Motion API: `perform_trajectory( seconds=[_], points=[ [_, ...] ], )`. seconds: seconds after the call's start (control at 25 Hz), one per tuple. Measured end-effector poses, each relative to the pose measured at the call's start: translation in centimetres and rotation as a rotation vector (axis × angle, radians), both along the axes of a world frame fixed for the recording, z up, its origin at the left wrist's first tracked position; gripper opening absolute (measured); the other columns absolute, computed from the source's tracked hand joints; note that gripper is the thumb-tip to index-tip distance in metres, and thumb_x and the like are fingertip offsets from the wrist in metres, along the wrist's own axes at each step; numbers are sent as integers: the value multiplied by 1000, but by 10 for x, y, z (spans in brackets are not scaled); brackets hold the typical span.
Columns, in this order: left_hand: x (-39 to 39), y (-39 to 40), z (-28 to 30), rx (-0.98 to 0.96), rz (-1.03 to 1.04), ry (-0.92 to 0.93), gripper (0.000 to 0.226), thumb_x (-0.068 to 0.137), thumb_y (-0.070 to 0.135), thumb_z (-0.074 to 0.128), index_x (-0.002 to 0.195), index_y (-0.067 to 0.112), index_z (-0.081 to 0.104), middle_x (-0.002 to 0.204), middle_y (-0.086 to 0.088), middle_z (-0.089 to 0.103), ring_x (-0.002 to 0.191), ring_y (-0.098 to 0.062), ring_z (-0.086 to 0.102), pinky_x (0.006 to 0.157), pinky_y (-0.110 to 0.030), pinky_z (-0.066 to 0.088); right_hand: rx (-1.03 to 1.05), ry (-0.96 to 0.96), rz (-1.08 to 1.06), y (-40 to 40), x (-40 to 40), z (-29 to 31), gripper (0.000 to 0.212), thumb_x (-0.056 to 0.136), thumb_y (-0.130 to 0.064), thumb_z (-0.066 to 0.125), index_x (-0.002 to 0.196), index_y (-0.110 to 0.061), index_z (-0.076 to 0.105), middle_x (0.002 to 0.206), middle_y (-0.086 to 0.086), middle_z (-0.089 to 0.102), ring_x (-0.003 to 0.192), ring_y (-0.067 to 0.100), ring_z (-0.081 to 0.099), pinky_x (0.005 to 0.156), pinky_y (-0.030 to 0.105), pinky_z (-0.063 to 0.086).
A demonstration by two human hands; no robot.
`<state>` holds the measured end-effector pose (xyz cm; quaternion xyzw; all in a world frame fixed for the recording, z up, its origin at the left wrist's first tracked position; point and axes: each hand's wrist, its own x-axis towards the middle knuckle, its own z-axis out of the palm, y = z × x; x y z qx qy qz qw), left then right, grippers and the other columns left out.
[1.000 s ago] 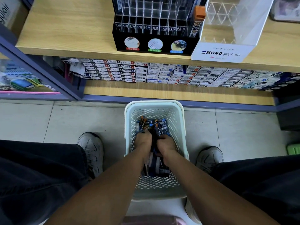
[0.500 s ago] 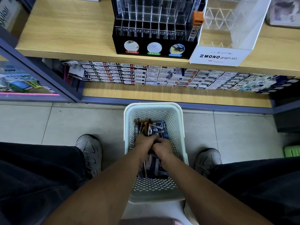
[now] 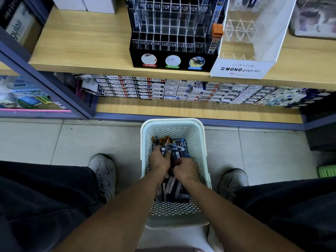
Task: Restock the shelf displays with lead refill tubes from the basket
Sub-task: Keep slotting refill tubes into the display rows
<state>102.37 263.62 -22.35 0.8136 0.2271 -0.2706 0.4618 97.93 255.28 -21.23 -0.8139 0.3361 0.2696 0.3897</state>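
Basket (image 3: 201, 142) on tiled floor (image 3: 263, 151)

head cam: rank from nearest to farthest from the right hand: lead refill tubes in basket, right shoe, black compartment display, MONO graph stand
1. Lead refill tubes: in the basket, right at the right hand.
2. Right shoe: on the floor, just right of the basket.
3. Black compartment display and MONO graph stand: both up on the upper shelf; too close to call.
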Motion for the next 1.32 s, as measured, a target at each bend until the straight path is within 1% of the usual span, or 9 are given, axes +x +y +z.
perform_trajectory(
  seconds=[0.16, 0.28, 0.36, 0.52, 0.72, 0.8, 0.92, 1.04, 1.32],
  points=[
    [1, 5, 5, -99, -46, -18, 53, 100, 29, 61, 146, 8, 46, 141, -13, 57, 127, -33, 55, 106, -39, 47, 7, -14, 40, 3, 1, 10, 30, 88, -2, 56, 114, -15, 64, 99, 9, 70, 83, 24, 68, 63, 30, 54],
    [-3, 8, 12, -237, 3, 5, 27, 98, 23, 63, 124, 14, 65, 105, -12, 74, 93, -29, 70, 84, -46, 59, 110, -24, -146, 2, 11, 16, 25, 88, 0, 54, 108, -12, 62, 92, 9, 68, 80, 25, 66, 62, 31, 53],
    [-6, 11, 18, -331, 41, 50, 15, 97, 21, 65, 110, 17, 71, 82, -9, 75, 69, -26, 69, 72, -50, 61, 340, -60, -375, 0, 16, 26, 23, 86, 6, 49, 100, -5, 63, 87, 17, 70, 66, 28, 65, 56, 38, 54],
    [-9, 16, 46, -446, 29, 105, 10, 97, 21, 66, 94, 12, 69, 56, -2, 62, 44, -19, 46, 48, -31, 39, 754, -175, -651, -7, 19, 58, 40, 87, 10, 33, 110, -5, 62, 79, 18, 66, 54, 28, 52, 48, 39, 43],
    [0, 20, 84, -527, -68, 63, 15, 99, 19, 62, 100, 5, 65, 55, -4, 57, 42, -17, 42, 43, -25, 34, 939, -301, -610, -11, 29, 91, 29, 104, -7, 36, 118, -17, 59, 70, 6, 69, 46, 21, 58, 40, 33, 46],
    [6, 22, 106, -534, -117, 37, 13, 100, 20, 61, 98, 8, 65, 57, -3, 60, 42, -15, 42, 42, -24, 34, 952, -333, -593, -15, 35, 106, 24, 105, -15, 43, 121, -7, 59, 82, 10, 69, 49, 17, 59, 47, 32, 48],
    [17, 25, 141, -566, -179, 25, 14, 100, 21, 61, 101, 8, 63, 70, -9, 66, 43, -13, 43, 43, -25, 34, 940, -361, -542, -23, 43, 131, 25, 103, -25, 49, 104, -5, 64, 78, 7, 63, 56, 16, 55, 59, 35, 42],
    [29, 25, 180, -594, -220, 14, 21, 98, 21, 63, 111, 4, 61, 82, -15, 68, 46, -12, 44, 44, -25, 36, 965, -425, -548, -27, 49, 164, 19, 102, -24, 54, 99, -9, 65, 79, 8, 64, 57, 17, 51, 58, 32, 39],
    [56, 21, 273, -719, -297, -121, 12, 98, 16, 64, 106, 8, 60, 65, -7, 57, 44, -11, 38, 44, -22, 31, 1081, -603, -432, -37, 64, 259, 15, 100, -19, 53, 94, -13, 66, 76, 2, 66, 58, 13, 53, 56, 26, 40]
  ],
)
